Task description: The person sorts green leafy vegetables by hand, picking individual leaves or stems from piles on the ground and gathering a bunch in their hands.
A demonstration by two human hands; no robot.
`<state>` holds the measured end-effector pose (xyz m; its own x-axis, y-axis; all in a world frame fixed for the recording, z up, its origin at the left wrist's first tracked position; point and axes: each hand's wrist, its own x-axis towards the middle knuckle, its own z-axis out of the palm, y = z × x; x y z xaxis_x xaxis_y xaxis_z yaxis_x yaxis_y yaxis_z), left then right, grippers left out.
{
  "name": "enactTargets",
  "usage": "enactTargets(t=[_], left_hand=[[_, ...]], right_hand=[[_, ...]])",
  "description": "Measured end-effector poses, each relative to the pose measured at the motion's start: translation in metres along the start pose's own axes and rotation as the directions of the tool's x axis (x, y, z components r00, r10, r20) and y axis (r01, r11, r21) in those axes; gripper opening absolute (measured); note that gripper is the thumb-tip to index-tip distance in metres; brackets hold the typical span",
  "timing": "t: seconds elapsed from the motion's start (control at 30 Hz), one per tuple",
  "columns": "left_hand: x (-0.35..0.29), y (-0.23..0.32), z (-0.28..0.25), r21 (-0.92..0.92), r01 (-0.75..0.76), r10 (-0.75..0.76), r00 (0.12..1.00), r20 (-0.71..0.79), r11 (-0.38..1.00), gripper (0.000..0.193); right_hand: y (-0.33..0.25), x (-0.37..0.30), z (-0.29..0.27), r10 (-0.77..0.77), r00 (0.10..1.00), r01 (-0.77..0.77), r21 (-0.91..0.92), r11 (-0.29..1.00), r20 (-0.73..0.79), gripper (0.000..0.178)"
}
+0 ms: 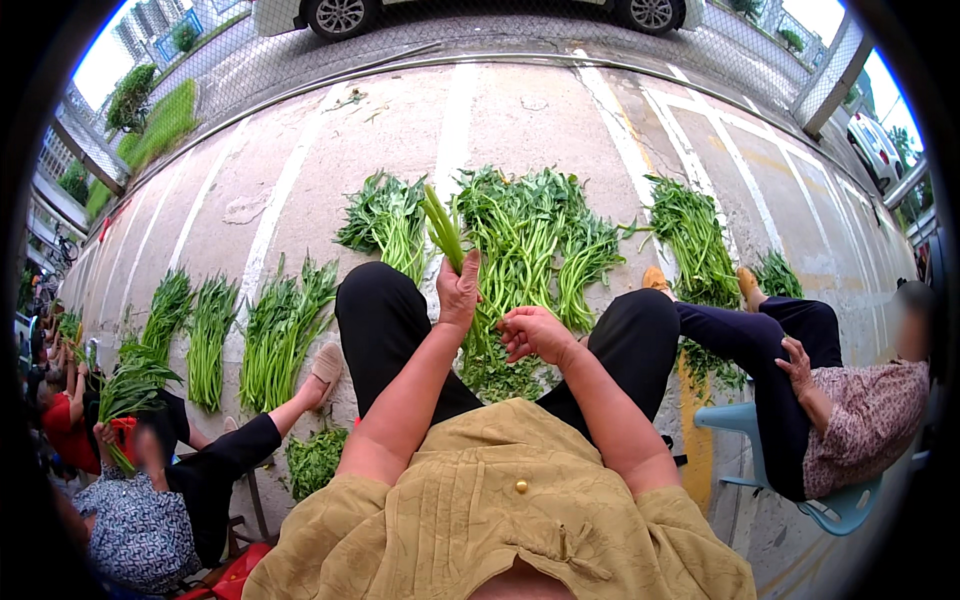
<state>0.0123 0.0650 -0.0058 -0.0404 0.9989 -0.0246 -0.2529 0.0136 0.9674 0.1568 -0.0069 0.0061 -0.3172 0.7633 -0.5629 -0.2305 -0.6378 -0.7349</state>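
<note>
In front of me my left hand (458, 291) is closed around a small bundle of green vegetable stalks (442, 226), thick stems pointing up and away. To its right, my right hand (536, 334) hovers between my knees with fingers curled in; whatever they may pinch is too small to make out. Beneath and beyond both hands spreads a large pile of long-stemmed leafy greens (525, 235). A smaller heap of the same greens (385, 222) lies at its left. Loose leaves (495, 375) cover the ground close to me, between my legs.
More bunches of greens (280, 320) lie in a row at the left, and another bunch (695, 240) at the right. A person (135, 520) at the left holds greens. Another person (860, 410) sits on a blue plastic chair (735, 425). Beyond a wire fence stands a vehicle (490, 8).
</note>
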Motion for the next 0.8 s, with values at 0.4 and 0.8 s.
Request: enactTargets(t=[0.4,0.8], left_hand=[[-0.003,-0.005,0.006,-0.083,-0.031,0.032,0.999,0.015,0.996,0.039],[-0.005,-0.008,0.009,-0.115,0.020,-0.018,1.000,0.026,0.993,0.041]], right_hand=[[0.004,0.013,-0.007,-0.062,0.964,0.099,0.131,0.986,-0.258,0.014],[0.009,0.017,-0.008,-0.231,0.880,0.234,-0.045,0.971,-0.416,0.008]])
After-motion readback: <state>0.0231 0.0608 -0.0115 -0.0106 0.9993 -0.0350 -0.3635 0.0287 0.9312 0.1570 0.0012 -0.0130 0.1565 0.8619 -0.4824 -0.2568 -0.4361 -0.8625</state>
